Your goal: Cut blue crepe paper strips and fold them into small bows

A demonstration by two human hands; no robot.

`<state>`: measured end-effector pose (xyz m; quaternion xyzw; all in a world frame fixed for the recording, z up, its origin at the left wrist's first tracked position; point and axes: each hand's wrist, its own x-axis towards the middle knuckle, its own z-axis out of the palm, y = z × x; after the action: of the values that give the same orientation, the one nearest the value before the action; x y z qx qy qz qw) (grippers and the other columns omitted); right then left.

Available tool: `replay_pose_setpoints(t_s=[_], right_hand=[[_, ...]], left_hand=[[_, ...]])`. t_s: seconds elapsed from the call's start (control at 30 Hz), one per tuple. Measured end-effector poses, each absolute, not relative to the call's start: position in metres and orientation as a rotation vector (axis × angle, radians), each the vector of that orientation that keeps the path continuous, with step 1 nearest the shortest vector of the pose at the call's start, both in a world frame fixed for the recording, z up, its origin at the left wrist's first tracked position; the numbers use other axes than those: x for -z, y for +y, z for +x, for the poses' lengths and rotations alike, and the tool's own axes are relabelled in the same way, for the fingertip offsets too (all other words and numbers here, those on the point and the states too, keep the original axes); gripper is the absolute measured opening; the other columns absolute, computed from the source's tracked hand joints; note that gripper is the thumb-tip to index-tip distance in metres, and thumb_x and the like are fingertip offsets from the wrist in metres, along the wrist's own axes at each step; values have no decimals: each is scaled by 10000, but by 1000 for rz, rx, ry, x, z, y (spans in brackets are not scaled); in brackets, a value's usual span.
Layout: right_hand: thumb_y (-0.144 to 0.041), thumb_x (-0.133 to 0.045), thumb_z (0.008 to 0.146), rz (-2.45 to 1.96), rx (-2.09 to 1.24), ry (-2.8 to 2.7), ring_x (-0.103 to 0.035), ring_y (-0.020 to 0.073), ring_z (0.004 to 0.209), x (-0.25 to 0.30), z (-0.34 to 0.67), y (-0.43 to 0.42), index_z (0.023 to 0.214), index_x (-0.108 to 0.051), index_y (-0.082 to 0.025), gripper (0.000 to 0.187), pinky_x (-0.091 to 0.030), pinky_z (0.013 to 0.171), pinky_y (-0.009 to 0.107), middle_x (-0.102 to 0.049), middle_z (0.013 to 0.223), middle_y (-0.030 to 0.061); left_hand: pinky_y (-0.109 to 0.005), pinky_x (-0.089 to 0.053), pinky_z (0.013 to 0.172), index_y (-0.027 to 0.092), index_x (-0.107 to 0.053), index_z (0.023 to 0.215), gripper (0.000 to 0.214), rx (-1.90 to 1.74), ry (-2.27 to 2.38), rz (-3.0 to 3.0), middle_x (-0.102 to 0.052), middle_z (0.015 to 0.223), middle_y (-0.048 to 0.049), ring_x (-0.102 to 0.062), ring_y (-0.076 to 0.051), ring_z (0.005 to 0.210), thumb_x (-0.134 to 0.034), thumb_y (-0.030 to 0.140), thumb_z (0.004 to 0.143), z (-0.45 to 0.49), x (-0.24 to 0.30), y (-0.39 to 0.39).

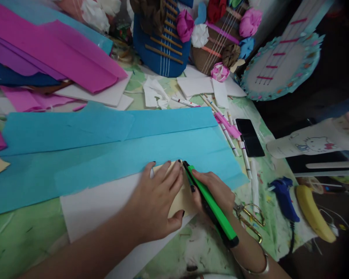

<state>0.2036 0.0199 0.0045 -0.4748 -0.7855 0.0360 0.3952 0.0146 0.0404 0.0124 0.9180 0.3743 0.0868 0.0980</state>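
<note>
My left hand (155, 201) lies flat with its fingers spread, pressing a small cream-coloured piece (186, 198) onto a white sheet (95, 205). In my right hand (219, 190) is a green and black utility knife (213, 207), held at a slant. Its black tip meets the cream piece's top edge, right beside my left fingertips; the blade itself is too small to make out. Just beyond both hands, light-blue crepe paper (168, 145) stretches across the table. Gold-handled scissors (250, 217) lie to the right of my right wrist, partly hidden by it.
Several marker pens (246, 159), a black phone (250, 137), a blue glue gun (285, 197) and a yellow banana (314, 213) lie on the right. A patterned cup (314, 143) juts in there. Pink paper (75, 50) is piled back left; decorated paper guitars (163, 50) stand behind.
</note>
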Motion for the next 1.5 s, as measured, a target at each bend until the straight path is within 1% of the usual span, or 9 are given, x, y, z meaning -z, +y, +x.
replay_pose_setpoints(t_s=[0.17,0.43,0.63,0.77,0.9,1.17,1.3,1.5], right_hand=[[-15,-565,773,-1208,-137,-1996,-631,171,736,-13,201,21,1133,-590,-153,387,-547,651,309,-695,876,84],[-35,-567,771,-1203,-84,-1971,-637,169,769,-2,204,19,1195,-586,-170,444,-556,675,306,-700,920,71],[-24,-585,750,-1216,-107,-1969,-628,160,745,0,205,18,1189,-592,-170,463,-546,672,293,-697,907,62],[-27,-572,756,-1214,-109,-1982,-625,159,728,-3,205,18,1186,-582,-163,452,-549,664,288,-692,879,62],[-32,-566,762,-1205,-126,-1984,-640,171,770,-6,204,18,1180,-577,-164,439,-558,680,299,-696,910,77],[-36,-565,766,-1232,-101,-1988,-640,154,741,-7,203,18,1168,-577,-173,425,-554,676,276,-701,895,56],[-28,-548,769,-1251,-136,-1998,-643,170,742,-13,202,18,1138,-574,-192,405,-559,669,300,-699,879,62],[-61,-544,785,-1226,-101,-2012,-645,180,743,-10,204,18,1188,-556,-199,426,-559,657,307,-695,886,67]], left_hand=[[-588,-230,1035,85,-405,1413,755,-258,1113,2724,-366,1499,-152,-349,-347,1327,-443,552,821,14,-12,41],[-579,-225,1038,88,-396,1420,759,-266,1120,2717,-346,1510,-150,-341,-335,1333,-439,552,820,14,-12,41],[-586,-221,1034,79,-401,1415,756,-280,1109,2698,-358,1503,-150,-347,-336,1325,-456,540,819,15,-12,41],[-590,-209,1042,75,-375,1430,776,-277,1110,2690,-337,1513,-151,-340,-334,1329,-461,541,816,15,-12,40],[-588,-219,1035,78,-374,1431,778,-273,1112,2691,-324,1521,-146,-343,-335,1325,-460,544,814,15,-12,41],[-586,-210,1043,86,-359,1441,774,-254,1114,2692,-316,1524,-145,-332,-330,1335,-446,543,821,15,-12,41],[-582,-206,1047,87,-357,1443,768,-239,1112,2683,-316,1524,-143,-327,-330,1340,-443,535,826,15,-14,41],[-583,-205,1048,95,-328,1459,784,-233,1108,2670,-307,1528,-146,-334,-335,1335,-454,536,822,16,-14,42]])
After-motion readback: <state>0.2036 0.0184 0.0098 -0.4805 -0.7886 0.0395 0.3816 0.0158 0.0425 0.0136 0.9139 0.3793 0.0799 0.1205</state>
